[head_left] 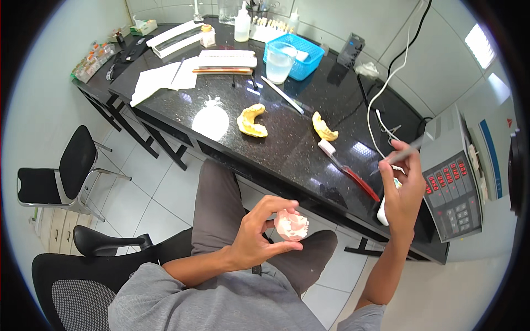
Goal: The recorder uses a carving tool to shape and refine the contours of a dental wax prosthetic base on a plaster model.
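My left hand [251,234] is closed around a pink-and-white dental piece [292,225], like a denture, and holds it over my lap by its edges. Over the table's right end, my right hand [404,196] pinches a slim grey pointed tool [406,154], blurred, so its exact kind is unclear. Below that hand, a white object [382,212] is partly hidden. A toothbrush [356,181] with a red handle and white bristles lies left of it. Two yellow curved dental casts, one larger [245,124] and one smaller [324,131], rest on the black table [287,149].
A device with red digits [450,190] stands at the right edge, a white cable [381,91] hanging near it. Toward the back are a cup of cloudy liquid [280,69], a blue basket [312,63], a white stick [281,95], papers [157,83] and a squeeze bottle [242,27].
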Tool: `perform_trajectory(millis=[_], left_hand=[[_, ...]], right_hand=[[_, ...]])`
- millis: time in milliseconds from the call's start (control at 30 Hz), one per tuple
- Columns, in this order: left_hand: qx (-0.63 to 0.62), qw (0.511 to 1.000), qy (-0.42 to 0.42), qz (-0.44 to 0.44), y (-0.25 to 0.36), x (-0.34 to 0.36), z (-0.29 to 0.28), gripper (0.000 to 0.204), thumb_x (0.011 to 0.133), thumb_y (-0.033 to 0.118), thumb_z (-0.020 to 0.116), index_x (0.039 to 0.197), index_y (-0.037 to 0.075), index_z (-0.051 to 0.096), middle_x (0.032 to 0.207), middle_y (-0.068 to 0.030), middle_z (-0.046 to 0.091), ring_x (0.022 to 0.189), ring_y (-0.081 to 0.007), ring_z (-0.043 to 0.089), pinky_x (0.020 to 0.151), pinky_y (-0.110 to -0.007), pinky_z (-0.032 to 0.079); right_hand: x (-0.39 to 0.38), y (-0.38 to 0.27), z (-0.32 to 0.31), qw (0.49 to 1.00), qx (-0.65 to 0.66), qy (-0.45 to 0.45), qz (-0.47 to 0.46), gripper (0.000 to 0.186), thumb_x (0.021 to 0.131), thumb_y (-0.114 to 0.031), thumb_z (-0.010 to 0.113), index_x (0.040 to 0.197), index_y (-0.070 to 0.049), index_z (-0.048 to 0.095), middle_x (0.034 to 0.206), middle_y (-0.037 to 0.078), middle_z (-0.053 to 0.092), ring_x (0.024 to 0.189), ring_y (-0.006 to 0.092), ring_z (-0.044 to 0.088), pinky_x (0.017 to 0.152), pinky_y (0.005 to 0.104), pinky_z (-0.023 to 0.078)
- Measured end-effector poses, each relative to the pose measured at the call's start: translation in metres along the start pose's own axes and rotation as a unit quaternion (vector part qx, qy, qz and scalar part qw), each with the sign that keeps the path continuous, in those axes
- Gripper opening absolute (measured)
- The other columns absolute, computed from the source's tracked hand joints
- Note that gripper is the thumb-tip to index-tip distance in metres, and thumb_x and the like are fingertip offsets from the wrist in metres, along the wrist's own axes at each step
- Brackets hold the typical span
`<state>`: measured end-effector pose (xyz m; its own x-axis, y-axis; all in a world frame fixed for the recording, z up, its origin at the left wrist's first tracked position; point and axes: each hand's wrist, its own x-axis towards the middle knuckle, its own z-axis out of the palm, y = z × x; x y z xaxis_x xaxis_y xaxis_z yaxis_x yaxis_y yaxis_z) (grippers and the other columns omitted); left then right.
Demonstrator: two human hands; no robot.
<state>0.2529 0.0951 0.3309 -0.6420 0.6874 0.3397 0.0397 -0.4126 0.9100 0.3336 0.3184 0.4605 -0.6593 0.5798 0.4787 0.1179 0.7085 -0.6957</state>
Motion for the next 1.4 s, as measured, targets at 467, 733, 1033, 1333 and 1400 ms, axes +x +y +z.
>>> perform_trajectory(millis=[467, 733, 1033, 1333, 1400], left_hand=[[0.345, 0.922, -0.013, 0.177, 0.017, 0.106, -0.019, 0.040, 0.067, 0.013, 0.085, 0.095, 0.002, 0.059, 0.109, -0.0078, 0.064, 0.100, -0.0239, 0.058, 0.087, -0.035, 0.048], [0.353, 0.920, 0.009, 0.169, 0.005, 0.112, -0.013, 0.042, 0.069, 0.013, 0.084, 0.101, 0.002, 0.060, 0.116, -0.0103, 0.057, 0.098, -0.0285, 0.059, 0.083, -0.039, 0.049], [0.372, 0.917, 0.039, 0.140, -0.003, 0.113, -0.016, 0.042, 0.070, 0.011, 0.083, 0.104, 0.002, 0.060, 0.116, -0.0130, 0.055, 0.100, -0.0322, 0.061, 0.081, -0.039, 0.051], [0.418, 0.888, 0.098, 0.167, -0.010, 0.117, -0.007, 0.041, 0.073, 0.009, 0.080, 0.108, 0.002, 0.059, 0.126, -0.0184, 0.056, 0.107, -0.0363, 0.059, 0.089, -0.042, 0.049], [0.421, 0.887, 0.115, 0.150, -0.008, 0.117, -0.005, 0.040, 0.074, 0.008, 0.079, 0.109, 0.002, 0.059, 0.127, -0.0202, 0.056, 0.109, -0.0374, 0.058, 0.091, -0.043, 0.048]], right_hand=[[0.041, 0.067, 0.028, 0.966, -0.219, -0.124, -0.065, 0.026, 0.079, 0.001, 0.066, 0.106, 0.000, 0.067, 0.087, 0.014, 0.064, 0.077, 0.0274, 0.067, 0.072, 0.0368, 0.052], [0.038, 0.076, 0.027, 0.961, -0.230, -0.142, -0.058, 0.024, 0.080, 0.002, 0.066, 0.104, 0.002, 0.068, 0.086, 0.015, 0.065, 0.077, 0.0277, 0.067, 0.073, 0.0366, 0.053], [0.040, 0.079, 0.028, 0.958, -0.238, -0.144, -0.067, 0.024, 0.081, 0.000, 0.065, 0.104, 0.003, 0.069, 0.087, 0.017, 0.064, 0.076, 0.0314, 0.066, 0.072, 0.0390, 0.051], [0.042, 0.056, 0.037, 0.957, -0.245, -0.105, -0.114, 0.023, 0.083, -0.006, 0.067, 0.106, -0.002, 0.070, 0.091, 0.013, 0.063, 0.072, 0.0278, 0.064, 0.067, 0.0383, 0.049], [0.042, 0.045, 0.047, 0.971, -0.190, -0.104, -0.097, 0.023, 0.083, -0.008, 0.068, 0.105, -0.003, 0.070, 0.091, 0.012, 0.063, 0.071, 0.0256, 0.063, 0.066, 0.0370, 0.049]])
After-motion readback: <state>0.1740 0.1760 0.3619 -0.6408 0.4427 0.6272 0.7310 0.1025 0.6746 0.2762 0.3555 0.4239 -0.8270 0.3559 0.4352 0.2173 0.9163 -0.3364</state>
